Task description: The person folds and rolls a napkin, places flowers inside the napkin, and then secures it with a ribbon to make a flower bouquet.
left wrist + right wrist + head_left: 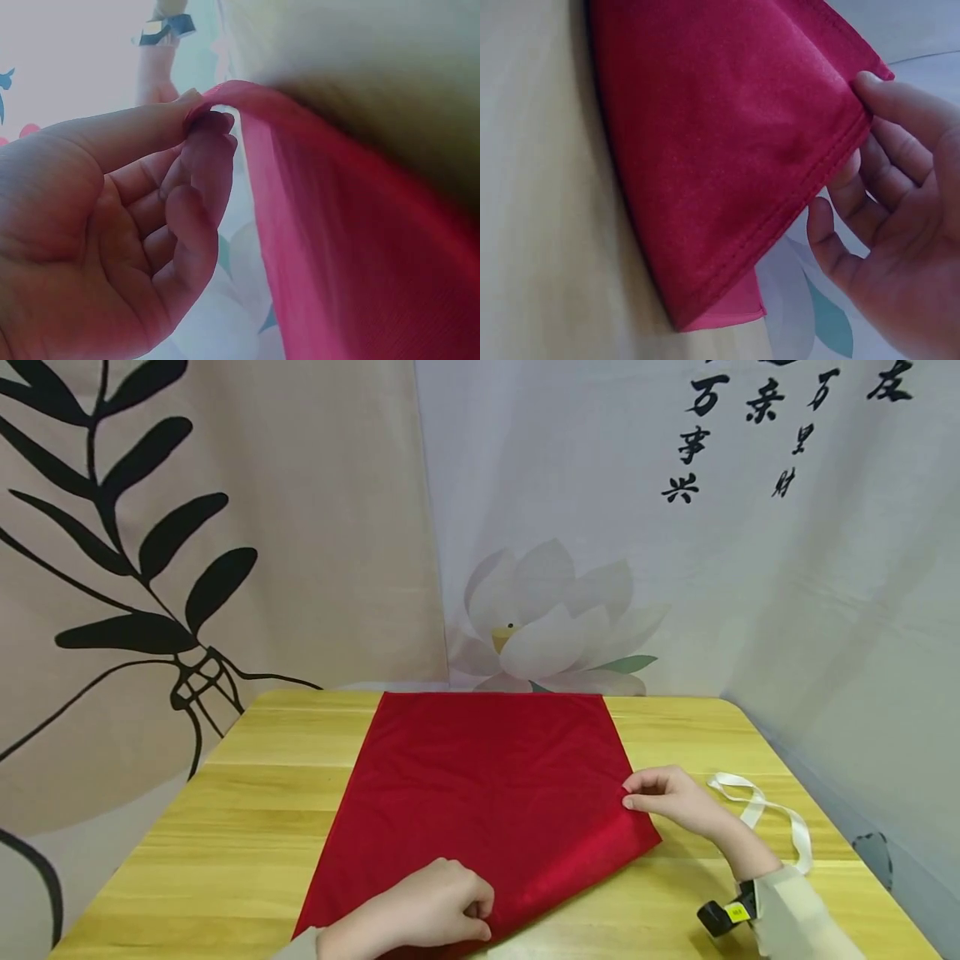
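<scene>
Left hand (pixel 427 914), nearest the camera: grip pressed together, thumb and forefinger pinching the near hem of the red satin-like rectangular cloth (pixel 487 793); the left wrist view shows the fingers (pixel 206 161) folded round a thin stitched edge.

Right hand (pixel 671 795): grip likewise pinching, at the cloth's right edge just above its near right corner (thumb on top, per the right wrist view, where a double layer with a sewn border shows).

Cloth: smooth, faintly glossy, lying flat on the pale yellow wooden worktop (pixel 247 827). Its long axis runs away from both grips toward the far edge, so the bulk lies ahead of the hands; the left hand sits nearer the person, the right farther out and to the side.

White ribbon loop (pixel 757 806): limp, on the worktop just right of the right hand, apart from the cloth.
</scene>
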`<action>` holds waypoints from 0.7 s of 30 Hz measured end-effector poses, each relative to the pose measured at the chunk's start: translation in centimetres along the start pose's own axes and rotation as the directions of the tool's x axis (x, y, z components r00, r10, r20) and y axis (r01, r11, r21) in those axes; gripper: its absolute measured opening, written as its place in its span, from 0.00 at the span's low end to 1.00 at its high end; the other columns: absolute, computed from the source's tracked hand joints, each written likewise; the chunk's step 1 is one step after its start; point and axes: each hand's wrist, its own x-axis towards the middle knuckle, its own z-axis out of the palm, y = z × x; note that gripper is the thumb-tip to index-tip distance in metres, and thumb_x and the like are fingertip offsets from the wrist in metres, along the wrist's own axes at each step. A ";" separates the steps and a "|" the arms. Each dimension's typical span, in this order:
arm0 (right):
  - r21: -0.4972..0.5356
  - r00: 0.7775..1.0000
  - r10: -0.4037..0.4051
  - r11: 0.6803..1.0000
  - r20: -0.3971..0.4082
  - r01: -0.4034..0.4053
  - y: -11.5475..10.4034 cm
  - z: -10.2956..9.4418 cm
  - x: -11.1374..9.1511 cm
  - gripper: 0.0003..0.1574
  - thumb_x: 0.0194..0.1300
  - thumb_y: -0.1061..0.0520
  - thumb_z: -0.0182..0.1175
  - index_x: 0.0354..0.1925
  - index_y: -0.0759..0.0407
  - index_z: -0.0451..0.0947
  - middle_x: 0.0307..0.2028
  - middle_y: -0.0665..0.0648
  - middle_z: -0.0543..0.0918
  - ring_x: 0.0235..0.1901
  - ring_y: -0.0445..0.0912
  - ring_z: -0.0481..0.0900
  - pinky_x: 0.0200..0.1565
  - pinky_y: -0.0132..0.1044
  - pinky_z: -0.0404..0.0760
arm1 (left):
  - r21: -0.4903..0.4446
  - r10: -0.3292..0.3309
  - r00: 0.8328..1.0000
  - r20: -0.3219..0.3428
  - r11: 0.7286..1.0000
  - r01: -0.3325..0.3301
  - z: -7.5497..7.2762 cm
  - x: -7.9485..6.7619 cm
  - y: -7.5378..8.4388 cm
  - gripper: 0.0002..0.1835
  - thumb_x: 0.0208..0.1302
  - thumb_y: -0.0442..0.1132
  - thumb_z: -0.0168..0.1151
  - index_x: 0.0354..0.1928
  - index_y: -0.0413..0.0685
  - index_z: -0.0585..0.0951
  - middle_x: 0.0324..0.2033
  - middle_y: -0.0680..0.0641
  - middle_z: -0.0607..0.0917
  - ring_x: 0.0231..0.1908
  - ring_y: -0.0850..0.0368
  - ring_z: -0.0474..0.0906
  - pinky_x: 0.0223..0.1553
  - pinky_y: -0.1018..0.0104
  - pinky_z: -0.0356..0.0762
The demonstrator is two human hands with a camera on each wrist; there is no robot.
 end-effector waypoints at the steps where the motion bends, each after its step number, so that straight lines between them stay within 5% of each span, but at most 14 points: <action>1: -0.004 1.000 0.004 1.000 0.004 -0.004 -0.1 -0.1 0.1 0.02 0.64 0.64 0.62 0.36 0.60 0.81 0.29 0.48 0.82 0.32 0.39 0.78 0.37 0.33 0.78 | 0.002 -0.003 1.000 0.001 1.000 0.003 0.0 0.0 0.0 0.13 0.51 0.43 0.72 0.18 0.62 0.76 0.12 0.72 0.68 0.17 0.75 0.63 0.22 0.80 0.62; 21: -0.009 1.000 -0.005 1.000 -0.013 0.005 -1.6 -0.8 4.0 0.06 0.64 0.61 0.63 0.38 0.64 0.80 0.31 0.52 0.82 0.33 0.42 0.79 0.40 0.35 0.79 | 0.015 -0.018 1.000 -0.005 1.000 0.018 -1.8 -0.2 -0.5 0.16 0.55 0.43 0.71 0.18 0.60 0.73 0.11 0.69 0.66 0.16 0.73 0.60 0.21 0.77 0.61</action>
